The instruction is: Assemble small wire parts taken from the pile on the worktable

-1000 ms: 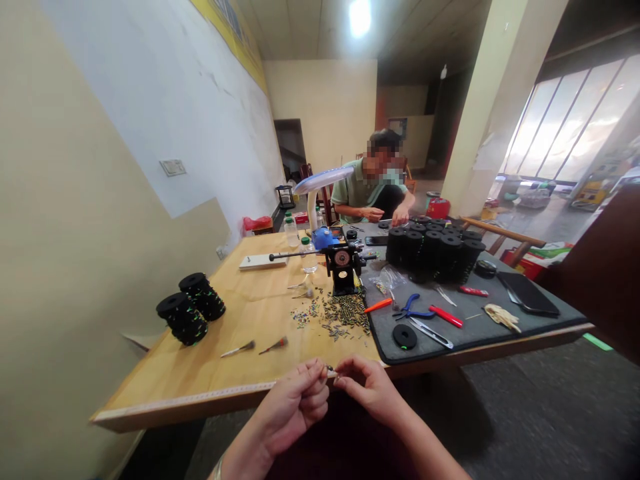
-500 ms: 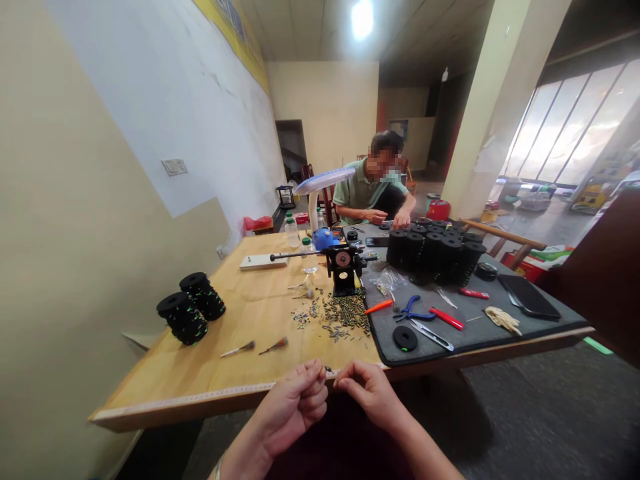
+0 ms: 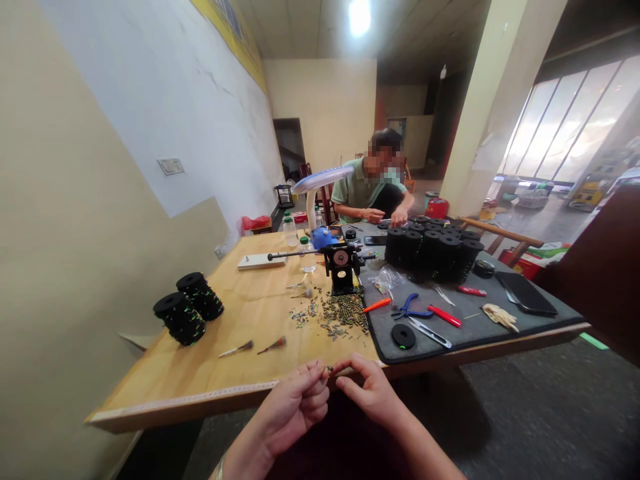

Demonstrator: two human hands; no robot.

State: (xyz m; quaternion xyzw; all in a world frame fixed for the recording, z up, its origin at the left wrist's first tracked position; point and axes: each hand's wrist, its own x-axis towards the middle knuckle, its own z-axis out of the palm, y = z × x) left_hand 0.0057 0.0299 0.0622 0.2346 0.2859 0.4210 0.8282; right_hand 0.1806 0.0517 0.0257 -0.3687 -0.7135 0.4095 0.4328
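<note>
At the table's front edge my left hand (image 3: 303,397) is closed, its thumb and forefinger pinching a small dark piece (image 3: 329,370). My right hand (image 3: 367,390) is beside it, forefinger reaching to the piece and thumb apart from the forefinger, with nothing held between them. Beyond the hands lies a pile of small brass-and-dark metal pieces (image 3: 344,312), with tiny coloured beads (image 3: 300,317) to its left. A black device with a round dial (image 3: 341,260) stands behind the pile.
Two brushes (image 3: 273,345) and black spools (image 3: 179,319) are on the wooden table (image 3: 200,363). The grey mat (image 3: 373,333) holds blue pliers (image 3: 411,308), a box cutter (image 3: 429,332), a foam ring (image 3: 403,336) and many spools (image 3: 445,253). A person (image 3: 370,190) works across the table.
My right thumb and forefinger have parted, and the forefinger has moved left to the small piece. My left hand keeps its pinch. The view has shifted slightly.
</note>
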